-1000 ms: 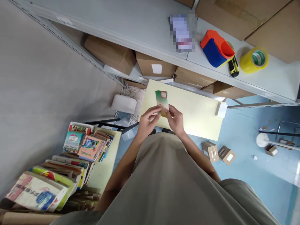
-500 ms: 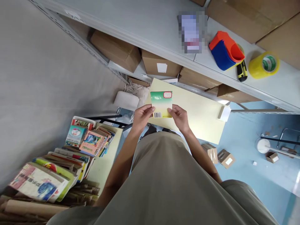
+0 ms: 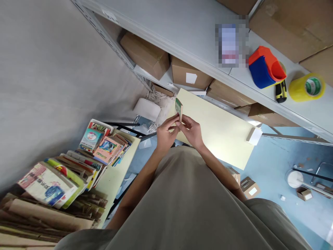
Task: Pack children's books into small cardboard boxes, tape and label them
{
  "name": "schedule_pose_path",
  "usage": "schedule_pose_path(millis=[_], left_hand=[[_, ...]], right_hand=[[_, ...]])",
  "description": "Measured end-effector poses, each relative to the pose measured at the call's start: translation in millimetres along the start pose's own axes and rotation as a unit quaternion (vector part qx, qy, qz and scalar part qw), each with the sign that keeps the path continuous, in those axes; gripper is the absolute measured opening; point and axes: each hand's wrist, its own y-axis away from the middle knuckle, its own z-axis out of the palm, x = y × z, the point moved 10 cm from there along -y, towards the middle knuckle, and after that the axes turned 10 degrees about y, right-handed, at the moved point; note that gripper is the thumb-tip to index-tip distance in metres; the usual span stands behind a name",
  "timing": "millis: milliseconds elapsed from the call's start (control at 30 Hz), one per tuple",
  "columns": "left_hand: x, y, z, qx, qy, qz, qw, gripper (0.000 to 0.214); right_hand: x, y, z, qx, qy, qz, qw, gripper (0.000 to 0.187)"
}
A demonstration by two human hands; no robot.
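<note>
Above the left end of a pale yellow table (image 3: 218,128), a small green-covered booklet (image 3: 179,107) is held up between two bare hands, seen nearly edge-on with its narrow pale edge towards the right. The left hand (image 3: 166,134) has its fingers drawn together on the booklet's lower part, and the right hand (image 3: 191,132) pinches the same end from the other side, its thumb close to the left fingertips; neither hand is spread. A white box (image 3: 255,135) sits at the table's far right end. Beyond the table, a grey shelf (image 3: 182,31) carries an orange-and-blue tool (image 3: 265,67), a black-and-yellow cutter (image 3: 281,92) just beside it, and a yellow tape roll (image 3: 307,86). Stacked books (image 3: 109,149) fill much of another surface at lower left.
</note>
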Motion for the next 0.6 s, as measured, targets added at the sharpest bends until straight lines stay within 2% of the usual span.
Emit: schedule_pose_path(millis=[100,200,300,433,600], left_hand=[[0,2,6.1,-0.049,0.005,0.012,0.999,0.045],[-14,-8,-18.8,-0.015,-0.008,-0.024,1.000,0.052],[-32,-20,-45.4,0.016,0.005,-0.076,0.997,0.069],[-49,-23,-42.6,-0.035,0.115,-0.167,0.979,0.074],[-45,-17,-39.4,-0.030,0.134,-0.193,0.972,0.067]], right_hand=[[4,-6,-8,0.014,-0.002,0.005,1.000,0.062],[8,-11,-16,-0.009,-0.001,0.014,1.000,0.063],[10,-11,-19,-0.050,-0.021,0.028,0.998,0.062],[13,-7,-19,-0.081,-0.047,0.050,0.994,0.059],[23,-9,-25,-0.073,-0.030,0.051,0.996,0.067]])
